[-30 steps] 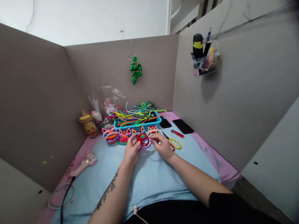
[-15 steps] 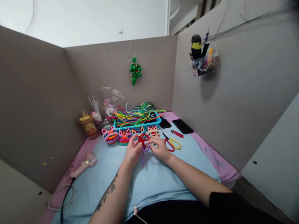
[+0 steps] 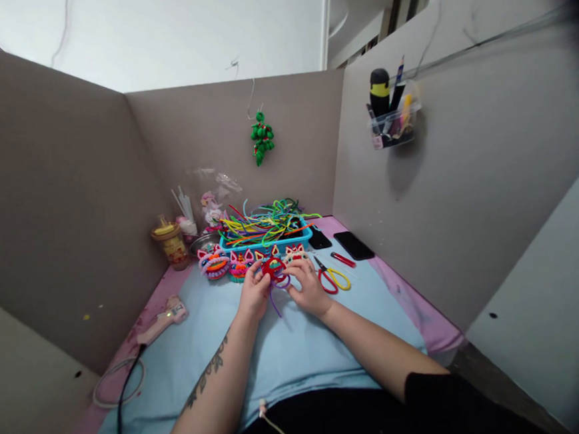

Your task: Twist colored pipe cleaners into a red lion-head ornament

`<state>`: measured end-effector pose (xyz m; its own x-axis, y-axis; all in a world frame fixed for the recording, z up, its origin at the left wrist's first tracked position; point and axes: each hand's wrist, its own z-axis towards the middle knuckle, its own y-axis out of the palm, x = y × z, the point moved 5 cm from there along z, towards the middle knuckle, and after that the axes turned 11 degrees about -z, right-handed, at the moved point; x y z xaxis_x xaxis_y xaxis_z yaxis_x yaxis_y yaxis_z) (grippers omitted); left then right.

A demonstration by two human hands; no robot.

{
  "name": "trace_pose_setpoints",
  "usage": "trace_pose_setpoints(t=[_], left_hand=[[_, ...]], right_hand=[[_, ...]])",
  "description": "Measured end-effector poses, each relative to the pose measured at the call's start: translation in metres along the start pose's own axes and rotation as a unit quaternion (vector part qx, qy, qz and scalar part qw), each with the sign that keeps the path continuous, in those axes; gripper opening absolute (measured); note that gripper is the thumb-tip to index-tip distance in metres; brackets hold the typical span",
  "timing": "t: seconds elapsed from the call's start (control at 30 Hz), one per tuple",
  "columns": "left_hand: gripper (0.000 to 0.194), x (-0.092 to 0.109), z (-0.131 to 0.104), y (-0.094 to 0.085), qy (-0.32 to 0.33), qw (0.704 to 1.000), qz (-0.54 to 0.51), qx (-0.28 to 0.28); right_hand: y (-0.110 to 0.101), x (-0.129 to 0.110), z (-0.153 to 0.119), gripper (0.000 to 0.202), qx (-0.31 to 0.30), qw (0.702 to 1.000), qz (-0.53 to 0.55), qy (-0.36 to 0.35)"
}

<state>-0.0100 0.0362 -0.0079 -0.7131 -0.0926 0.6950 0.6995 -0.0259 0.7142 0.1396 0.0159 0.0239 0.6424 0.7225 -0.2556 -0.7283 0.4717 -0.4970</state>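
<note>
My left hand (image 3: 255,293) pinches a small red pipe-cleaner piece (image 3: 272,266), rounded and with an opening in it, just above the cloth. A purple pipe cleaner (image 3: 275,303) is looped at its lower edge, with one tail hanging down. On the other side, my right hand (image 3: 307,288) has its thumb and fingers apart, the fingertips close to the red piece and the purple loop. Behind the hands stand several colourful animal heads made of pipe cleaners, among them a pink one (image 3: 214,263) and an orange-and-pink one (image 3: 241,264); others are partly hidden.
A blue basket (image 3: 252,247) of pipe cleaners stands at the back. Scissors (image 3: 342,280), a red cutter (image 3: 343,259) and a phone (image 3: 354,245) lie to the right. At left are a pink glue gun (image 3: 163,320) with a cord and a lidded cup (image 3: 171,245). Partitions enclose three sides.
My right thumb and fingers have come apart from their pinch. The red piece has turned and shifted slightly left, and the purple tail has swung.
</note>
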Motion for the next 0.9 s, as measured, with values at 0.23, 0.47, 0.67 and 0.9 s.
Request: trace_pose_setpoints(t=[0.23, 0.47, 0.67, 0.9], left_hand=[[0.058, -0.001, 0.005, -0.007, -0.003, 0.999, -0.021, 0.025], [0.056, -0.001, -0.001, 0.000, -0.020, 1.000, -0.007, 0.010], [0.059, -0.002, -0.003, 0.001, -0.042, 0.999, 0.007, -0.007], [0.059, -0.002, -0.006, 0.006, -0.058, 0.998, 0.019, -0.017]], right_hand=[[0.001, -0.004, -0.003, 0.021, 0.004, 0.997, 0.070, -0.039], [0.001, 0.003, 0.000, 0.013, 0.017, 0.992, 0.123, 0.011], [0.003, 0.011, 0.004, 0.009, -0.011, 0.984, 0.172, 0.048], [0.001, 0.012, 0.003, 0.009, -0.037, 0.983, 0.170, 0.052]])
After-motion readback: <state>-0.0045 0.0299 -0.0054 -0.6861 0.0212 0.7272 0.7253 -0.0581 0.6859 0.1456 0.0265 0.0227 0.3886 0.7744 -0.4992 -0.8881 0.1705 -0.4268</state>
